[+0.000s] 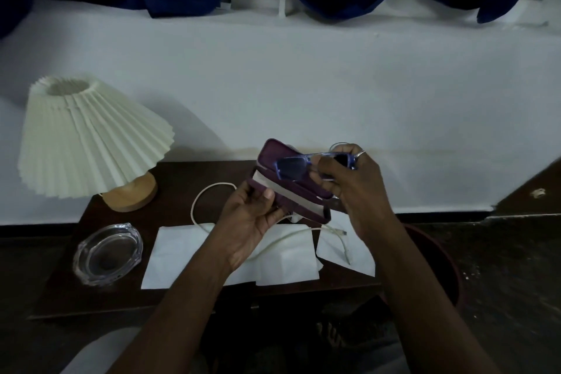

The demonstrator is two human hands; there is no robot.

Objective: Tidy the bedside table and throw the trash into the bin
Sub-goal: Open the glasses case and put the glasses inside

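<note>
left hand (255,215): centre of frame, wrapped around the lower edge of an open purple glasses case (291,191)
right hand (355,185): pinching blue glasses (299,165) right over the case; one lens mostly hidden
table (66,294): white tissues (179,255) and a cable (209,191), both partly behind the arms
bin (440,255): lower right, dim, mostly blocked
lamp (88,136), glass ashtray (107,253): left side

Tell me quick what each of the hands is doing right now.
Left hand: closed on the open purple glasses case, held above the table.
Right hand: closed on the blue glasses, held at the case's opening.
</note>
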